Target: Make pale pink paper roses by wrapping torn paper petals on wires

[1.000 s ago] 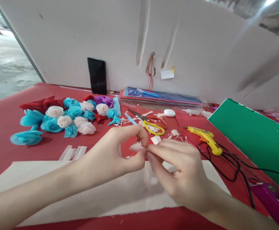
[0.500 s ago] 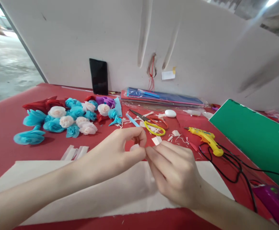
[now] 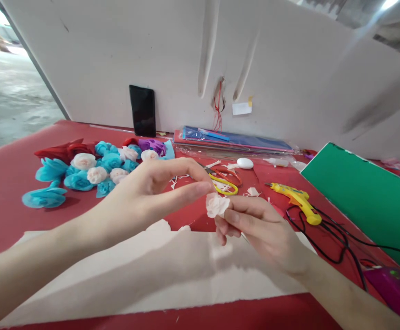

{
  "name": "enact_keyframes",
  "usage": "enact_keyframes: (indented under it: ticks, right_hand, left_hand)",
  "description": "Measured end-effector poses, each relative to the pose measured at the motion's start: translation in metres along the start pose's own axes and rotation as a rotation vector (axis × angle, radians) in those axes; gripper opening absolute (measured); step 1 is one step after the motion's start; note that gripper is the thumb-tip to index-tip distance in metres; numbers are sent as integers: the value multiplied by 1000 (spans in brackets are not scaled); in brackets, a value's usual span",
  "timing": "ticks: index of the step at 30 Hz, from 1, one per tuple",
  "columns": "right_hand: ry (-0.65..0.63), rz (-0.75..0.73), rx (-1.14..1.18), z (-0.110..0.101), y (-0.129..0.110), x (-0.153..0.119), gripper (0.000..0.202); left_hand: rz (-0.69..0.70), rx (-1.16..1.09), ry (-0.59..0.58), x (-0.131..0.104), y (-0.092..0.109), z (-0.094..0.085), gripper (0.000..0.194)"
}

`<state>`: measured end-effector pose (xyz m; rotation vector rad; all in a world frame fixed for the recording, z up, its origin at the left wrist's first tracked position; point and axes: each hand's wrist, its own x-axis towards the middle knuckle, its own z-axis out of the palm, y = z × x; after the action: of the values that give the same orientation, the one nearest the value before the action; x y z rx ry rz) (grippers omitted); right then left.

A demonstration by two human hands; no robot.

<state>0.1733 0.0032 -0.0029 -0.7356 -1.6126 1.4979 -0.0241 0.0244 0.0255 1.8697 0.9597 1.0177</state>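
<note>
My right hand (image 3: 258, 229) pinches a small pale pink paper flower (image 3: 217, 205) between thumb and fingers, its ruffled petals turned to the left. Part of a thin stem shows below that hand. Just above and left of the flower, my left hand (image 3: 165, 185) hovers with thumb and forefinger apart, nothing visible between them. Its thumb tip is close to the petals; whether they touch I cannot tell. A wide strip of pale crepe paper (image 3: 145, 284) lies flat beneath both hands.
Blue, pink, red and purple paper flowers (image 3: 78, 179) lie at the left. Scissors (image 3: 229, 187) and paper scraps are behind my hands. A yellow glue gun (image 3: 294, 198) with a black cord lies right, before a green board (image 3: 361, 206). A phone (image 3: 142, 111) leans on the wall.
The right hand has turned, bringing the pale flower into view. My left hand has moved up from it and its fingers have parted.
</note>
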Motion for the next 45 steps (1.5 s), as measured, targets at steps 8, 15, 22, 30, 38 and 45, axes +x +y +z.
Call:
enact_keyframes:
  ticks: [8, 15, 22, 30, 38, 45]
  right_hand:
    - [-29, -97, -114, -2, 0, 0, 24]
    - [-83, -152, -185, -5, 2, -2, 25]
    - [-153, -205, -318, -11, -2, -2, 25]
    - [-238, -328, -493, -14, -4, 0, 24]
    - [-250, -297, -525, -12, -7, 0, 31]
    - [-270, -338, -587, -11, -6, 1, 34]
  left_hand:
    - [92, -44, -71, -5, 5, 3, 14]
    - [142, 60, -79, -9, 6, 4, 19]
    - [22, -52, -153, -12, 12, 7, 16]
    - [1, -33, -287, -10, 5, 5, 16]
    - [-53, -112, -288, -10, 7, 10, 22]
    - [-32, -42, -342, -11, 2, 11, 21]
